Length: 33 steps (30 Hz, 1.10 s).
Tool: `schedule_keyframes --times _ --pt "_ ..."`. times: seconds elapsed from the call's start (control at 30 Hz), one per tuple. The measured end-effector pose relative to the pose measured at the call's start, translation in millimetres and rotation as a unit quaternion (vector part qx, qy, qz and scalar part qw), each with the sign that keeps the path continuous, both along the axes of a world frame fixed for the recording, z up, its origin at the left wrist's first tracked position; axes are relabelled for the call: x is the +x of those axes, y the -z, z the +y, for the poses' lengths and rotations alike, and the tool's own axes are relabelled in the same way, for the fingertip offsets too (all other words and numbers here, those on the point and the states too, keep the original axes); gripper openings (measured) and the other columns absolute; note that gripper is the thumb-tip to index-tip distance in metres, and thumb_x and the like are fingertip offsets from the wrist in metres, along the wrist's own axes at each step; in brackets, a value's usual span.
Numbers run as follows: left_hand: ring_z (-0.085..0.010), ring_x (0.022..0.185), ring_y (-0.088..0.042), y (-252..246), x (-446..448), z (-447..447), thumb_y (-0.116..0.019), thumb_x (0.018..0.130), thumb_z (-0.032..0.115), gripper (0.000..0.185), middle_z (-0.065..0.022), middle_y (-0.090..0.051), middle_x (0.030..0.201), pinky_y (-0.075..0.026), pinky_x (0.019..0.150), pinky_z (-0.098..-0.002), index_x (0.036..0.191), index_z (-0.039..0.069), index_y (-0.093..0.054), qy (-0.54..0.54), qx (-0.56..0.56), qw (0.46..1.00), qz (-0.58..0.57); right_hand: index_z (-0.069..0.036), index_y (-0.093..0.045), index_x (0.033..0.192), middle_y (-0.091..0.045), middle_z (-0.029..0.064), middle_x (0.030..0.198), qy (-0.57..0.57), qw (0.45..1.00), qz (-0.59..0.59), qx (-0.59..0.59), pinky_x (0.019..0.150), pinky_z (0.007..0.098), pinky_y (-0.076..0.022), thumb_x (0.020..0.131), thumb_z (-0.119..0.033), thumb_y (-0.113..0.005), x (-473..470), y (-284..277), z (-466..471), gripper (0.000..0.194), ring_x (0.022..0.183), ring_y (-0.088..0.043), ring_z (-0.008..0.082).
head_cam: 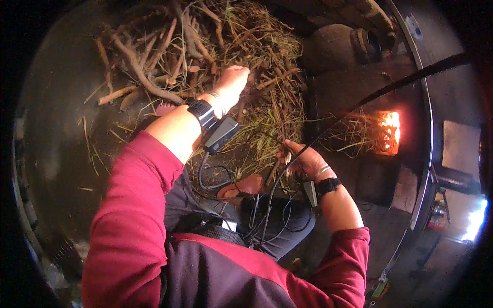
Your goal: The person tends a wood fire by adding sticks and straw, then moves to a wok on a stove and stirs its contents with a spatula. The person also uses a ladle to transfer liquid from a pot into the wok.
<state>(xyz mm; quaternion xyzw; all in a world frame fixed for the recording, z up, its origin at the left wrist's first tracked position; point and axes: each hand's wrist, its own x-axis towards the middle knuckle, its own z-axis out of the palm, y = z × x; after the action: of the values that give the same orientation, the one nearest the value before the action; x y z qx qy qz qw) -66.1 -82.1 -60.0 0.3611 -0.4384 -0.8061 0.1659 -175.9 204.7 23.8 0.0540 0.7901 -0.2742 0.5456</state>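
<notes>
My left hand (233, 81) reaches forward over a pile of branches (142, 73) and dry twigs, its fingers curled in at the pile's edge; whether it grips a twig cannot be told. My right hand (302, 158) is lower and to the right, its fingers closed around some thin twigs (287, 156) beside green and dry grass stalks (269, 134). To its right, a fire (391, 127) burns in a stove opening, with thin twigs (356, 133) sticking out of it. Both wrists wear straps with small devices and cables.
A rounded pot (335, 44) lies on its side beyond the stove. A black strap (408, 79) crosses the view above the fire, and black cables (269, 196) hang over my lap. A metal edge (425, 115) runs along the right. My foot (242, 186) rests below the pile.
</notes>
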Motion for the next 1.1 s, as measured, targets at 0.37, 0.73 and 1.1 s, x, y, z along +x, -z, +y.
schedule_keyframes --times 0.37,0.73,1.1 --pt "-0.0122 0.087 -0.051 -4 0 2 -0.059 0.088 0.03 0.03 -0.0009 -0.058 0.096 -0.04 0.074 -0.0296 0.107 0.007 -0.06 0.021 -0.002 1.0 -0.002 0.001 -0.063 0.093 -0.068 0.0131 0.078 -0.19 0.973 -0.02 0.132 0.054 0.0302 -0.0511 0.09 -0.055 -0.052 -3 -22 39 0.058 0.063 -0.065 0.0195" --pt "-0.0122 0.09 -0.053 -13 4 6 -0.058 0.089 0.029 0.028 0.0 -0.059 0.098 -0.041 0.077 -0.0296 0.107 0.008 -0.06 0.019 0.015 1.0 -0.003 -0.003 -0.054 0.112 -0.065 0.0098 0.093 -0.088 0.99 0.069 -0.087 0.064 0.0301 -0.0473 0.092 -0.046 -0.054 -3 31 -37 0.047 0.074 -0.06 0.0188" --pt "-0.012 0.097 -0.058 -34 10 -3 -0.06 0.089 0.028 0.023 0.0024 -0.063 0.104 -0.044 0.077 -0.0284 0.105 0.012 -0.063 -0.054 0.053 0.997 0.009 -0.008 -0.031 0.144 -0.031 0.0193 0.145 0.162 0.976 0.061 -0.132 0.076 0.0549 -0.0526 0.079 -0.071 -0.054 -74 91 -197 0.093 0.117 -0.045 0.0397"
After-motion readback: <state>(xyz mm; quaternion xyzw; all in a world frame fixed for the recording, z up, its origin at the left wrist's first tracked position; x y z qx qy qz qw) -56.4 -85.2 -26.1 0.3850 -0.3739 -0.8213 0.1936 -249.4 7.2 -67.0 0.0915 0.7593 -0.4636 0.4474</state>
